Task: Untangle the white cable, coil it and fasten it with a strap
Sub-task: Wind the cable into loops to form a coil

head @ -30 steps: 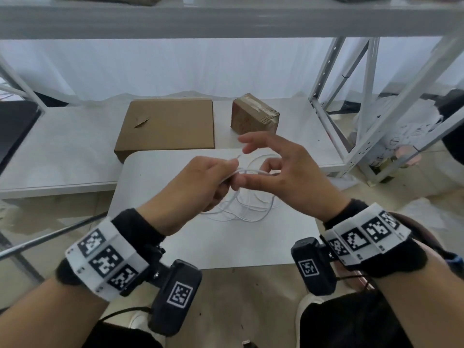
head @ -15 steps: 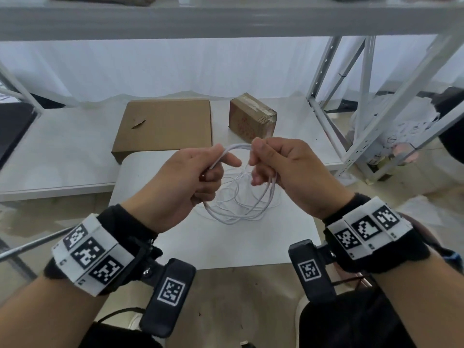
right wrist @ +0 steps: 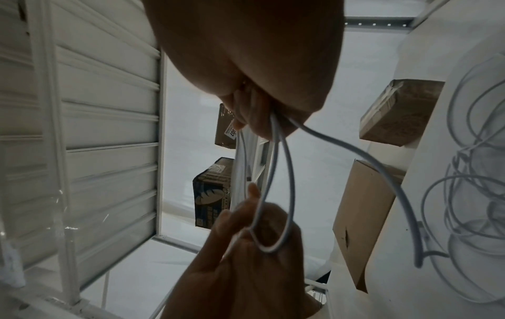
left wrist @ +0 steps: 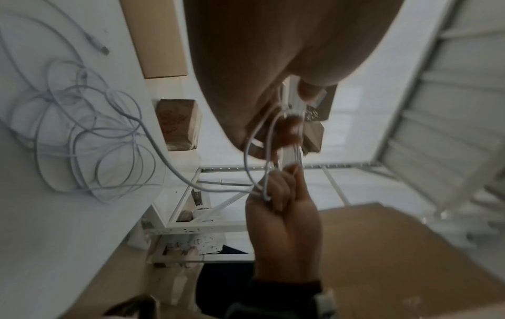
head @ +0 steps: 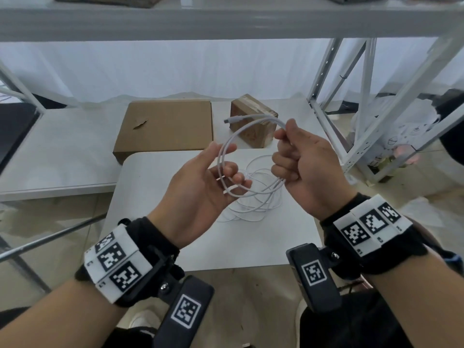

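The white cable (head: 220,162) forms a loop held in the air between both hands over the white table (head: 150,234). My right hand (head: 283,151) grips the gathered strands in a fist, and one plug end (head: 227,121) sticks out to the left above it. My left hand (head: 226,164) is palm up, its thumb and curled fingers holding the loop's left side. In the right wrist view the loop (right wrist: 273,194) hangs from the right fist into the left hand (right wrist: 246,248). The remaining cable lies tangled on the table (head: 251,204), its other plug (left wrist: 104,49) lying loose. No strap is in view.
A flat cardboard box (head: 165,126) and a small taped box (head: 253,119) sit on the low shelf behind the table. White rack uprights (head: 324,91) stand at the right, and a shelf board (head: 226,18) runs overhead.
Both hands have risen and moved apart, widening the loop. The left hand turned palm up with the loop across its fingers. The plug end now shows beside the right fist.
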A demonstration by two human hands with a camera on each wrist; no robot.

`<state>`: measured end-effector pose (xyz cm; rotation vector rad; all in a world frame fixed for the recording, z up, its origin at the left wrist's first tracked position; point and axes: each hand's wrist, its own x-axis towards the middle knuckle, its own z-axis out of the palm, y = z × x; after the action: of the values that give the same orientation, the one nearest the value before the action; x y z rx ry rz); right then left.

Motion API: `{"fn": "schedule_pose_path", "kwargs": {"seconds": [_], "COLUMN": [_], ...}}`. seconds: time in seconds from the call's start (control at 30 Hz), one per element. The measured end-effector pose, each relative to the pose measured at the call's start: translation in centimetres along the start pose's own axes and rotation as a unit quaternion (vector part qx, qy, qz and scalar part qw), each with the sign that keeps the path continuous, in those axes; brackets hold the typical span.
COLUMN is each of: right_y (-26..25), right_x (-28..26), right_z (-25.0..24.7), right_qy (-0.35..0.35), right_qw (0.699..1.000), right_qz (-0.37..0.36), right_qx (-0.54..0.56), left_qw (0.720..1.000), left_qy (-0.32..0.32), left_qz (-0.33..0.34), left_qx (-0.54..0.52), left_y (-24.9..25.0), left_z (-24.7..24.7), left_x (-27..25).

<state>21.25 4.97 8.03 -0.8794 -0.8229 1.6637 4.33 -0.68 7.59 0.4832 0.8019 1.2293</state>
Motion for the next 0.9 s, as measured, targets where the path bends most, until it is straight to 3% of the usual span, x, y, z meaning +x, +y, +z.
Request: {"fn": "schedule_pose_path", "kwargs": {"seconds": [0.13, 0.3, 0.53, 0.9], "right_y": [0.8, 0.9, 0.6, -0.1], "right_x": [-0.6, -0.8, -0.8, -1.2], "right_z": [0.5, 0.7, 0.8, 0.6], "right_qy": [-0.049, -0.073, -0.085, -0.111], "right_qw": [0.998, 0.996, 0.994, 0.987], "right_qz": [0.024, 0.023, 0.028, 0.052], "right_qx": [-0.036, -0.056, -0.067, -0.107], "left_qw": [0.993, 0.985, 0.988, 0.988], "left_qy": [0.078, 0.128, 0.103, 0.044], "left_qz": [0.074, 0.089, 0.063, 0.115], "left_qx": [0.045, 0.075, 0.098, 0.089], "left_y": [-0.6, -0.1, 0.3, 1.6], "left_z": [0.5, 0.5, 0.1, -0.4], "left_x": [0.4, 0.7, 0.4, 0.4]}}
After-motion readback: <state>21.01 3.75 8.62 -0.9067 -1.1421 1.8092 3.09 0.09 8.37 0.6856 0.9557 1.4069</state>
